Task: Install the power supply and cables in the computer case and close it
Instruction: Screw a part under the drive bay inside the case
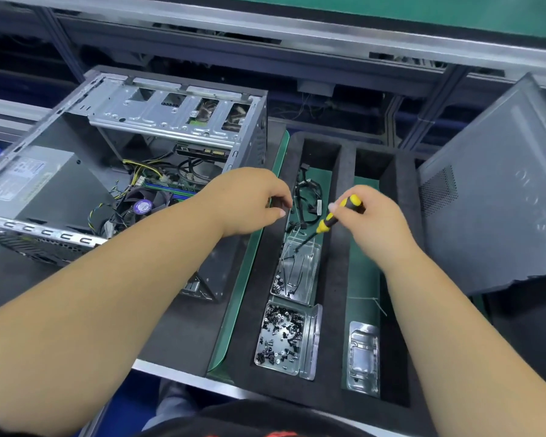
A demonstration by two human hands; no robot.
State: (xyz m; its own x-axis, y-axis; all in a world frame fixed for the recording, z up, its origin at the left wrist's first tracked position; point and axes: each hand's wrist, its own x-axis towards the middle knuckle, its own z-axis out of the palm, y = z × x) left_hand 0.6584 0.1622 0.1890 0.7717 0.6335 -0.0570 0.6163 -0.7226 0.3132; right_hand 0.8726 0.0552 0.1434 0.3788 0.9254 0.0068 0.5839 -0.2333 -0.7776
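Observation:
An open computer case (177,121) lies at the left, with a grey power supply (41,181) inside it and yellow and black cables (145,171) over the motherboard. My right hand (372,219) grips a yellow and black screwdriver (338,214), its tip down in a clear tray of screws (297,272). My left hand (249,200) hovers with curled fingers over the edge of the black foam organiser (341,247); whether it pinches anything I cannot tell. A black cable bundle (306,200) lies in the foam slot between my hands.
A second clear tray of black screws (281,335) sits nearer me. An empty clear blister tray (363,354) and a cable tie (369,301) lie in the right slot. The grey side panel (498,197) leans at the right. A metal rail frame (297,36) runs across the back.

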